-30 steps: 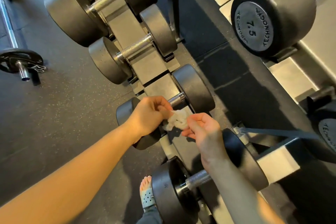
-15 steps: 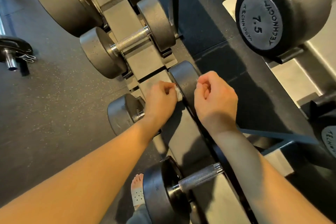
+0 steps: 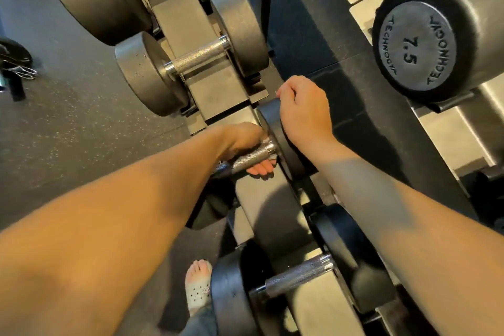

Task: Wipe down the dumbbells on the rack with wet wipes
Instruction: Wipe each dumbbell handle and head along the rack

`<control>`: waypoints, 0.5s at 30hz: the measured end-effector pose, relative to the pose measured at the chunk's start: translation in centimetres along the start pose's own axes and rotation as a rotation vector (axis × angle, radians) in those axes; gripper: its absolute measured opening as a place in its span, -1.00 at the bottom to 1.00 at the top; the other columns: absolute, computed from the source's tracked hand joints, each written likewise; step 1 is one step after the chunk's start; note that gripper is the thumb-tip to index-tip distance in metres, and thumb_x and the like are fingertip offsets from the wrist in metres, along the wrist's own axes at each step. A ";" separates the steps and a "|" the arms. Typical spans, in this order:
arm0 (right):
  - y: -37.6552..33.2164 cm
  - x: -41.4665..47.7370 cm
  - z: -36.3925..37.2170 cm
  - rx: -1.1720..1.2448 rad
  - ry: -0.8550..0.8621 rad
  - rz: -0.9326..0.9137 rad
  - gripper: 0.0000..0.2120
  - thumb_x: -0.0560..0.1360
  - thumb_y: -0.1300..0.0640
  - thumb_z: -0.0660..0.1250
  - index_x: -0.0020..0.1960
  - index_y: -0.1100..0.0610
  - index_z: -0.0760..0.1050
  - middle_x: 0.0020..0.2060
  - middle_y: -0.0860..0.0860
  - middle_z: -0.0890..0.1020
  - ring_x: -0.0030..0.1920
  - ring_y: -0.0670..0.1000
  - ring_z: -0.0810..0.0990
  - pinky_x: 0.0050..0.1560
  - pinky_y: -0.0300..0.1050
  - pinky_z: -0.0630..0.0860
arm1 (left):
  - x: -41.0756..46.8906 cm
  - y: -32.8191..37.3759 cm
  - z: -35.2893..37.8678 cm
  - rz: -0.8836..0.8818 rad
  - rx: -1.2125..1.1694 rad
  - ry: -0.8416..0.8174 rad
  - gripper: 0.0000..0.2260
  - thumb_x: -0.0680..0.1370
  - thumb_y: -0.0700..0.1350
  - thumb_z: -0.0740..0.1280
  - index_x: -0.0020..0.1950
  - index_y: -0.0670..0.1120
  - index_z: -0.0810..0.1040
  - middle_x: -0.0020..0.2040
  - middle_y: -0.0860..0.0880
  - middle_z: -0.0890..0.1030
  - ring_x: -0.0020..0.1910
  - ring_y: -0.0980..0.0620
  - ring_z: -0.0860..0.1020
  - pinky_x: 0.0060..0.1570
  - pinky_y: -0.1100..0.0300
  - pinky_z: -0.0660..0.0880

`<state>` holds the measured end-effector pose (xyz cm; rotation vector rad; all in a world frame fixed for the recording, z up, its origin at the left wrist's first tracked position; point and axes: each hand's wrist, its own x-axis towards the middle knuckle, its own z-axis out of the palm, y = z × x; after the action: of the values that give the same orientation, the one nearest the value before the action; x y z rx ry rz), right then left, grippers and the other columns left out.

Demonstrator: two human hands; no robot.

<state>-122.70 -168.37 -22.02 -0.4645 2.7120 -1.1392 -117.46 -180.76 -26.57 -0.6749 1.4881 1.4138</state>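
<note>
On the low rack (image 3: 218, 90) a small black dumbbell (image 3: 268, 117) lies crosswise, between a bigger one behind it and another in front. My left hand (image 3: 240, 139) curls round its knurled steel handle (image 3: 251, 157) from behind, fingertips showing beneath. Only a sliver of white wet wipe (image 3: 273, 156) peeks out between those fingers and the handle. My right hand (image 3: 302, 112) sits on top of the dumbbell's right head, fingers curled over its far rim. My left forearm hides the left head.
A larger dumbbell (image 3: 201, 57) sits behind and another (image 3: 297, 275) in front on the same rack. On the upper shelf at right is a dumbbell marked 7.5 (image 3: 417, 46). My sandalled foot (image 3: 197, 286) stands on the rubber floor; a barbell plate (image 3: 11, 54) lies far left.
My hands parted from the wipe. The left hand took it down and wrapped round the dumbbell handle, while the right hand moved up onto the dumbbell's right head. My view moved closer.
</note>
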 end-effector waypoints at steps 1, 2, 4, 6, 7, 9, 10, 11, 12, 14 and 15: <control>-0.1 0.0 0.0 -0.006 -0.002 0.005 -0.74 0.68 0.13 0.15 -0.11 0.10 0.54 -0.23 -0.01 0.56 -0.15 -0.03 0.56 -0.13 -0.02 0.56 | 0.2 0.2 -0.2 -0.030 0.014 -0.024 -0.54 0.73 -0.11 -0.04 0.11 -0.36 0.58 -0.05 -0.32 0.71 -0.10 -0.20 0.70 -0.08 0.03 0.64; -0.2 0.0 0.0 -0.016 -0.002 0.010 -0.73 0.68 0.13 0.15 -0.12 0.10 0.54 -0.24 -0.02 0.56 -0.15 -0.03 0.56 -0.13 -0.01 0.57 | 0.3 0.4 0.0 -0.028 0.050 0.000 -0.54 0.74 -0.11 -0.03 0.15 -0.38 0.57 -0.02 -0.34 0.70 -0.08 -0.22 0.70 -0.01 -0.04 0.64; -0.5 -0.1 -0.1 -0.049 0.001 0.020 -0.73 0.69 0.11 0.14 -0.11 0.08 0.54 -0.23 -0.04 0.56 -0.14 -0.04 0.56 -0.11 -0.01 0.57 | 0.5 -0.1 1.3 0.130 0.216 0.237 -0.65 0.73 -0.13 0.08 0.13 -0.33 0.58 -0.02 -0.28 0.69 -0.07 -0.19 0.68 0.08 -0.09 0.62; -1.0 -0.3 0.0 -0.106 0.012 0.022 -0.72 0.69 0.10 0.13 -0.10 0.08 0.54 -0.22 -0.03 0.56 -0.14 -0.05 0.55 -0.11 0.00 0.59 | -0.8 -2.5 3.7 0.403 0.472 0.603 -0.75 0.71 -0.12 0.14 -0.08 -0.08 0.55 -0.16 -0.05 0.61 -0.16 0.01 0.57 -0.12 0.15 0.45; -1.1 -0.4 0.0 -0.134 0.016 0.020 -0.72 0.70 0.09 0.12 -0.09 0.08 0.54 -0.22 -0.03 0.56 -0.15 -0.05 0.55 -0.11 0.02 0.59 | -2.0 -3.8 5.1 0.548 0.452 0.753 -0.75 0.70 -0.11 0.14 -0.15 0.00 0.47 -0.22 0.04 0.52 -0.24 0.10 0.48 -0.19 0.22 0.33; -1.4 -0.5 0.0 -0.174 0.023 0.023 -0.72 0.70 0.08 0.11 -0.08 0.06 0.54 -0.23 -0.04 0.55 -0.17 -0.06 0.55 -0.13 0.02 0.60 | -3.7 -5.4 7.1 0.721 0.510 0.947 -0.78 0.68 -0.12 0.15 -0.16 0.05 0.37 -0.24 0.12 0.43 -0.27 0.14 0.37 -0.16 0.23 0.26; -1.5 -0.6 0.0 -0.190 0.026 0.022 -0.72 0.70 0.07 0.11 -0.09 0.06 0.53 -0.23 -0.04 0.54 -0.17 -0.06 0.55 -0.13 0.02 0.60 | -3.6 -5.6 7.6 0.732 0.563 0.992 -0.78 0.67 -0.13 0.15 -0.17 0.05 0.36 -0.24 0.14 0.41 -0.27 0.12 0.35 -0.13 0.19 0.28; -1.7 -0.7 0.0 -0.208 0.031 0.018 -0.72 0.70 0.07 0.11 -0.09 0.05 0.53 -0.24 -0.05 0.54 -0.18 -0.05 0.54 -0.14 0.03 0.60 | -3.4 -5.2 7.6 0.702 0.567 1.011 -0.78 0.66 -0.15 0.15 -0.18 0.04 0.36 -0.27 0.13 0.39 -0.29 0.11 0.34 -0.13 0.14 0.29; -1.8 -0.7 0.0 -0.226 0.037 0.013 -0.72 0.70 0.07 0.11 -0.09 0.06 0.52 -0.24 -0.05 0.53 -0.18 -0.05 0.54 -0.15 0.04 0.59 | -3.2 -4.3 7.4 0.640 0.504 0.980 -0.78 0.66 -0.15 0.14 -0.19 0.01 0.38 -0.30 0.11 0.39 -0.32 0.09 0.34 -0.15 0.11 0.28; -2.0 -0.7 0.0 -0.263 0.042 -0.002 -0.73 0.70 0.06 0.11 -0.08 0.06 0.51 -0.23 -0.04 0.53 -0.17 -0.04 0.53 -0.15 0.04 0.58 | -2.1 -2.6 5.7 0.438 0.383 0.820 -0.76 0.67 -0.14 0.13 -0.13 -0.09 0.50 -0.25 0.00 0.51 -0.26 0.03 0.48 -0.17 0.08 0.35; -2.0 -0.7 0.0 -0.279 0.042 -0.011 -0.74 0.69 0.06 0.11 -0.08 0.05 0.50 -0.23 -0.05 0.52 -0.17 -0.04 0.52 -0.16 0.02 0.57 | -1.6 -1.8 4.6 0.342 0.322 0.672 -0.75 0.68 -0.15 0.14 -0.03 -0.17 0.58 -0.14 -0.11 0.61 -0.16 -0.06 0.58 -0.14 0.04 0.45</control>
<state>-121.56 -169.44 -20.60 -0.4983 2.9218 -0.7819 -114.07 -176.99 -25.43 -0.7527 2.3929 1.1936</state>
